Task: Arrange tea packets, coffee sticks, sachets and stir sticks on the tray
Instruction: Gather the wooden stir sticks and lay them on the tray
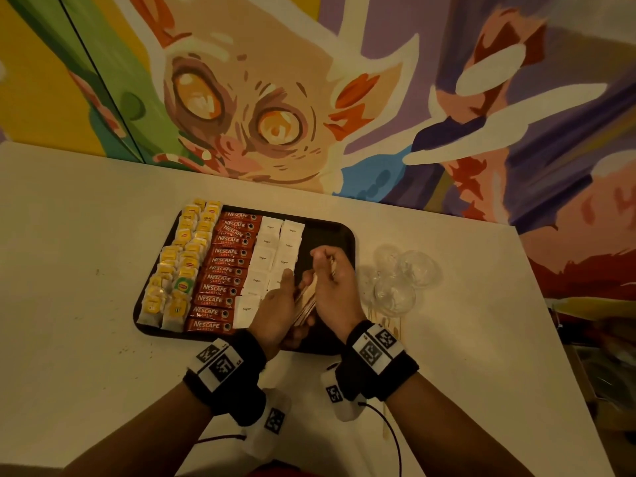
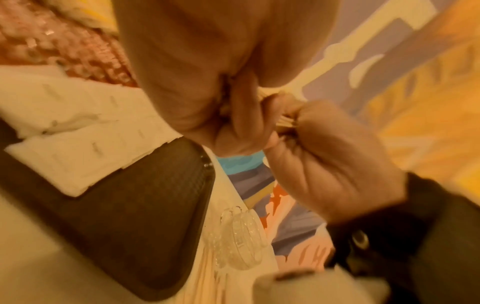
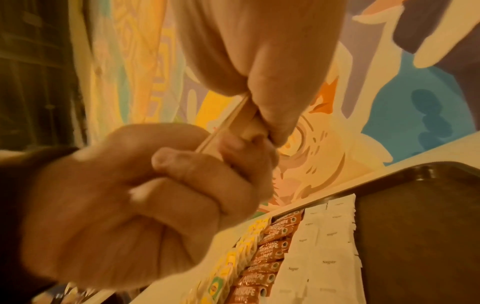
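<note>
A black tray (image 1: 330, 235) holds yellow tea packets (image 1: 182, 263) at its left, then red coffee sticks (image 1: 227, 266), then two columns of white sugar sachets (image 1: 275, 249). Its right part is bare. Above that bare part, near the front edge, both hands hold one bundle of wooden stir sticks (image 1: 306, 301). My left hand (image 1: 289, 280) grips the bundle's lower end, fingers curled round it (image 3: 130, 205). My right hand (image 1: 321, 259) pinches the upper end between thumb and fingers (image 3: 259, 92). A thin stick (image 3: 221, 127) shows between the two hands.
Several clear glass bowls (image 1: 402, 277) stand on the white table just right of the tray, with a few loose stir sticks (image 1: 389, 321) lying beside them. A painted wall runs along the table's far edge. The table's right edge falls away near the bowls.
</note>
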The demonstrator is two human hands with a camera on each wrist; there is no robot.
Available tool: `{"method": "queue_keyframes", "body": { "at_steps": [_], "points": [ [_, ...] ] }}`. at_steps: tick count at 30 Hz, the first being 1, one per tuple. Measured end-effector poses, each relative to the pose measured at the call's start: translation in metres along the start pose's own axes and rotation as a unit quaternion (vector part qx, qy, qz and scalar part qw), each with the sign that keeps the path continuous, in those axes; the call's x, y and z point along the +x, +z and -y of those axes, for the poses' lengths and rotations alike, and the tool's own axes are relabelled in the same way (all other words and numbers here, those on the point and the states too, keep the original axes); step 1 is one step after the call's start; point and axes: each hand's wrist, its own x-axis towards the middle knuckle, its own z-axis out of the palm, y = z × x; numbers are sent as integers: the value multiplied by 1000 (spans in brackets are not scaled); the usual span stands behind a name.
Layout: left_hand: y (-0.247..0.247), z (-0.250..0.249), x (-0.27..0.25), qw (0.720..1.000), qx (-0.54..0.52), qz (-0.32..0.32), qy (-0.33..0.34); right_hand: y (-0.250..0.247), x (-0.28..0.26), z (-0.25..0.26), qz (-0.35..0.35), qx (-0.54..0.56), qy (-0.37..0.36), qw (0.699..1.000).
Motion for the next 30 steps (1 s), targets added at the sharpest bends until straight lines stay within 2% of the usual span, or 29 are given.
{"method": "queue_keyframes", "body": {
  "at_steps": [3,5,6,9,12,15,18,21,26,30],
  "points": [
    [5,3,1,992,86,-2,94,0,9,-1,-80,43,16,996],
    [7,6,3,981,117,-15,155,2,11,-1,-85,53,28,995],
    [7,6,4,979,114,-29,164,3,10,-1,-68,67,36,995],
    [2,6,6,986,72,-61,138,5,8,5,1,173,82,982],
    [-4,7,7,994,12,-53,92,3,10,5,34,274,148,950],
    [-7,2,9,995,-10,-61,81,4,5,3,82,241,184,949],
    [-8,-4,8,990,34,-66,120,8,0,0,114,187,192,957],
    [-9,1,14,986,85,-56,135,15,3,-3,95,169,197,961],
    [-19,9,24,985,126,-67,95,31,10,-11,56,128,200,970],
    [-39,17,17,983,180,-12,45,31,34,-22,3,73,222,972]
  ]
}}
